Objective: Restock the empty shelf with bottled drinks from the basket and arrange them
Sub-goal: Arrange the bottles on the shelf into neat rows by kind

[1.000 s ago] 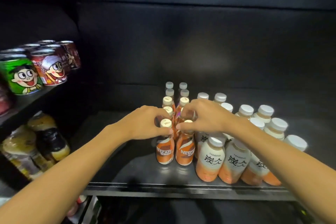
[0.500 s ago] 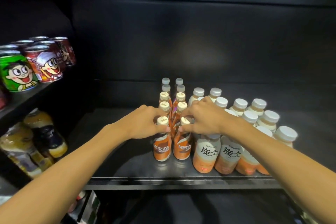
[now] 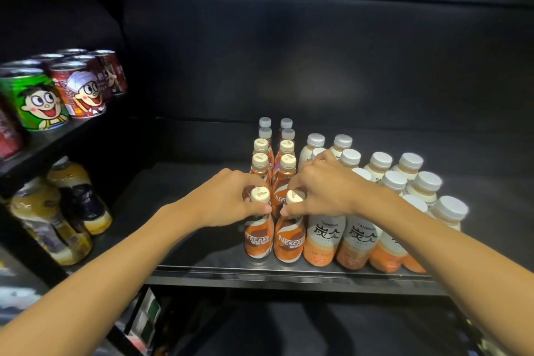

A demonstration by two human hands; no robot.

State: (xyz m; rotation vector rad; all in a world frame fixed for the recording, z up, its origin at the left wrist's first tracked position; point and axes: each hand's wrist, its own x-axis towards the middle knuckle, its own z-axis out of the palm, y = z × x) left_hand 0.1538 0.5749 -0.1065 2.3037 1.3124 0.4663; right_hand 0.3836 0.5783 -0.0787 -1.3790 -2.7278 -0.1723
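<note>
Two front orange plastic Nescafé bottles on the black metal shelf were pinched at their necks, one in each closed grip, left hand and right hand. A sideways nudge could have toppled the tightly packed cream-capped latte bottles just beside; little room was left there, within dark walls

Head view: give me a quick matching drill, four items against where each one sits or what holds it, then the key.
Items
1. front-left Nescafe bottle
2. front-right Nescafe bottle
3. Tanbing latte bottles
4. cartoon cans

Places
A. neck pinched by the right hand
B. upper shelf at far left
C. neck gripped by the left hand
D. block of white-capped rows right of the Nescafe rows

Pairs: 1-C, 2-A, 3-D, 4-B
</note>
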